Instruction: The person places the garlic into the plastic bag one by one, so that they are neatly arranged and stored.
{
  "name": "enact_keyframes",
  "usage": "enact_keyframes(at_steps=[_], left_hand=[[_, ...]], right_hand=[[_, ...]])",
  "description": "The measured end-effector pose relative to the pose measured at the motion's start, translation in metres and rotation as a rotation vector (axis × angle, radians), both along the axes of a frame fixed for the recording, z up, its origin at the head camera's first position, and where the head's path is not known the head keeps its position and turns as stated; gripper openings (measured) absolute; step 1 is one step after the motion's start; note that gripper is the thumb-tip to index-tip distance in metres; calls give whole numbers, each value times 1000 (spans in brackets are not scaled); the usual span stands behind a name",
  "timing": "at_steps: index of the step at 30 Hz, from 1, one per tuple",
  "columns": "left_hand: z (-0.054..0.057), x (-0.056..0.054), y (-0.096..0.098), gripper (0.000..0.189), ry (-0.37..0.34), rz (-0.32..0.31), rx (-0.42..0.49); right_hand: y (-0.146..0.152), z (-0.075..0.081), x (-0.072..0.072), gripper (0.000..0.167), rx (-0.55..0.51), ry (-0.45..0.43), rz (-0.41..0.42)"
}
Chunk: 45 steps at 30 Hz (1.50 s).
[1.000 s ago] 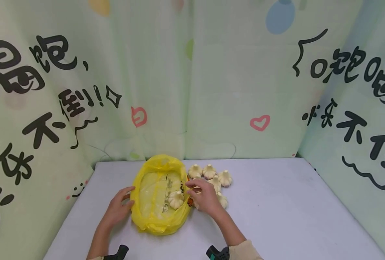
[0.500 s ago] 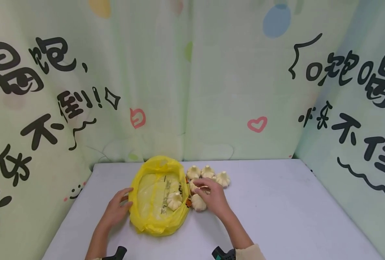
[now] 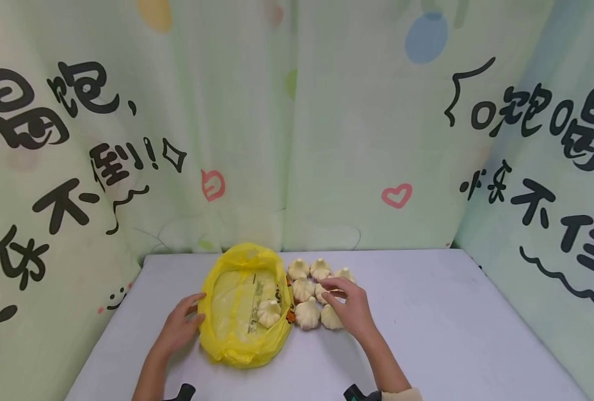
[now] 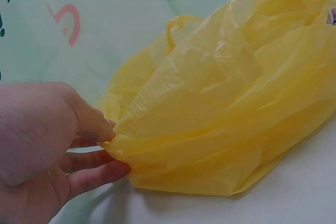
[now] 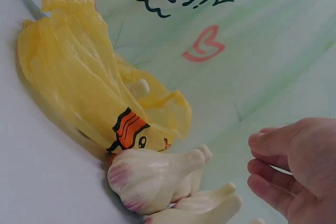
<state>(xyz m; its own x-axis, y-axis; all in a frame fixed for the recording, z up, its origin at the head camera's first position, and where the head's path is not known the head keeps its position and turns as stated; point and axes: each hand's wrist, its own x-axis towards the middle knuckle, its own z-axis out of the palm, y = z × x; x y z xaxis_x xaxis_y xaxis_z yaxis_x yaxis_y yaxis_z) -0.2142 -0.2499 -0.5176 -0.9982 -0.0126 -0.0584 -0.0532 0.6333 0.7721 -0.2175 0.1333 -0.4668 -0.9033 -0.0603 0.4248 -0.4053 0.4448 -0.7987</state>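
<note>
A yellow plastic bag (image 3: 244,355) lies spread with its mouth facing up, left of centre on the table. One garlic bulb (image 3: 269,313) sits inside it. My left hand (image 3: 178,324) pinches the bag's left edge; in the left wrist view the thumb and fingers have the yellow plastic (image 4: 210,145) between them. Over the loose garlic bulbs to the right of the bag hovers my right hand (image 3: 351,307), fingers bent loosely and nothing in them. The nearest loose garlic bulb (image 5: 152,177) shows purple streaks in the right wrist view. My right hand partly hides some bulbs.
Several loose garlic bulbs (image 3: 307,314) stand in rows against the bag's right side. The white table (image 3: 452,334) stretches away to the right. A pale green printed curtain (image 3: 337,139) encloses the back and both sides.
My right hand has moved right, from the bag's right rim to over the outer garlic bulbs, uncovering the bulbs beside the bag. My left hand stays at the bag's left edge.
</note>
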Motion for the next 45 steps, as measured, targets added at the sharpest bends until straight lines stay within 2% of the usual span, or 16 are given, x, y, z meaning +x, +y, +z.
enact_keyframes(at_steps=[10,24,35,45], left_hand=[[0,0,-2,45,-13,2,43],[1,-1,-2,48,-13,-8,33],[-2,1,-1,48,-17,9,22],[-2,1,-2,47,27,-24,24]], right_hand=[[18,-8,2,26,37,16,-60],[29,-23,4,27,39,-105,-105],[25,-25,5,28,49,-170,-97],[24,-30,6,25,40,-153,-69]])
